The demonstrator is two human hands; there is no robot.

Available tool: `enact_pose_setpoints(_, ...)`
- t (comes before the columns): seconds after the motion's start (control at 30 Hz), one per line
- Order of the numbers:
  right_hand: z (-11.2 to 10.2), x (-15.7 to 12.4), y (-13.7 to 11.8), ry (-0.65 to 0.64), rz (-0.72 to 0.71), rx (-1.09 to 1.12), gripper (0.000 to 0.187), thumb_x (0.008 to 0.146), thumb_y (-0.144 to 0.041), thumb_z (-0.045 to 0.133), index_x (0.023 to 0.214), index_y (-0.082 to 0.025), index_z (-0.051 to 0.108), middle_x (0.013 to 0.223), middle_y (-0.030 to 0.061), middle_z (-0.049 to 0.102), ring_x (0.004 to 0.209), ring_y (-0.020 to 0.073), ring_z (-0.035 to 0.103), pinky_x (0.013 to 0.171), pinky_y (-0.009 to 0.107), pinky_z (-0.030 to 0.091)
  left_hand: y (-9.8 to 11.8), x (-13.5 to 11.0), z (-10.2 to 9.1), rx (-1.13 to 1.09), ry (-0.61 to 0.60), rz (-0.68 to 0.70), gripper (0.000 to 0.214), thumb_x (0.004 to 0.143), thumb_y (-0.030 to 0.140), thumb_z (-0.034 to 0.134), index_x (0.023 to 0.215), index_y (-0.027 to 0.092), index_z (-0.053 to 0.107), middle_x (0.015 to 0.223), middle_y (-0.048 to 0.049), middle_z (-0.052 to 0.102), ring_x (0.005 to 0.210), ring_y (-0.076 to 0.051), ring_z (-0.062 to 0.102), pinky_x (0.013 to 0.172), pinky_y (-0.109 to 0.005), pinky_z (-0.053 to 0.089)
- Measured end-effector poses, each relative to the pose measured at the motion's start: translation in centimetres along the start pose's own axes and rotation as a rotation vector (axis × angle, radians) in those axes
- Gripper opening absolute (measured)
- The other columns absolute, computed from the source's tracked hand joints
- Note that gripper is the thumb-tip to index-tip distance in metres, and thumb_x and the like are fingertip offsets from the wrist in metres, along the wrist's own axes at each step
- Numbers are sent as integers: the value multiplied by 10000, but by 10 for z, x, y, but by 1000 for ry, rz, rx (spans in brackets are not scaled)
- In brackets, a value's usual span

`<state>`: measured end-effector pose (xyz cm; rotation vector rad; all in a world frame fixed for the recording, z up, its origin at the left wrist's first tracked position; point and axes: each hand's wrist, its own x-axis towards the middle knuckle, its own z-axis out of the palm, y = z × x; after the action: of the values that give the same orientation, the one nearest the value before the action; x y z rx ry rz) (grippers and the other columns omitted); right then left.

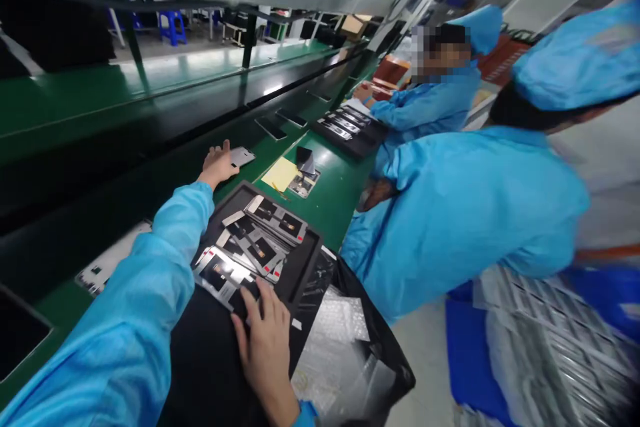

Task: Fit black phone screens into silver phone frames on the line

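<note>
My left hand (218, 163) reaches far forward in a blue sleeve and rests on a pale phone panel (242, 156) lying on the dark conveyor belt (150, 147); fingers look curled over its edge. My right hand (265, 340) lies flat, fingers apart, on the near edge of a black tray (300, 267) that holds several overlapping phone back panels (250, 247). One silver panel (220, 277) lies just left of my right fingertips.
Two people in blue coats and caps (450, 213) work close on my right at the green bench (335, 193). A yellow pad (281, 173), a second black tray (350, 127), phones on the belt (273, 128) and a black bag of plastic wrap (345, 347) lie about.
</note>
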<state>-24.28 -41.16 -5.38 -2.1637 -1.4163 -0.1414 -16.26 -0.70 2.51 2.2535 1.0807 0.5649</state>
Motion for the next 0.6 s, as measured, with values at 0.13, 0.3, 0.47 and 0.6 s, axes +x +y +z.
enact_pose_setpoints(0.13,5,-3,8,34,40,106,537,1041,-379,607,1548,-210,554,1404,234,646,1289,420,608,1075,620,510,-30,-66,-67,-235,243,49,964,762,384,978,1590,161,537,1367,-216,694,1383,-441,590,1217,-579,404)
enact_pose_setpoints(0.3,4,12,7,-59,201,186,669,890,-415,767,1478,-149,592,1294,236,701,1083,407,700,935,523,557,-35,-200,-156,-858,617,-1,727,865,393,925,1506,290,598,1066,-46,743,1011,-244,710,963,-368,546)
enact_pose_setpoints(0.47,-34,42,-5,-109,276,609,604,756,-770,790,932,-200,699,792,84,737,767,283,672,734,397,548,-15,-362,-208,-1383,751,-255,646,1148,642,321,1350,139,673,904,-58,750,795,-194,712,808,-378,612)
enact_pose_setpoints(0.6,-81,14,-37,-55,192,739,779,781,-991,511,748,-220,613,680,53,658,641,222,592,608,348,502,-5,-494,-213,-1629,486,-305,724,1115,697,285,1283,129,702,1010,-141,797,721,-230,754,662,-364,615)
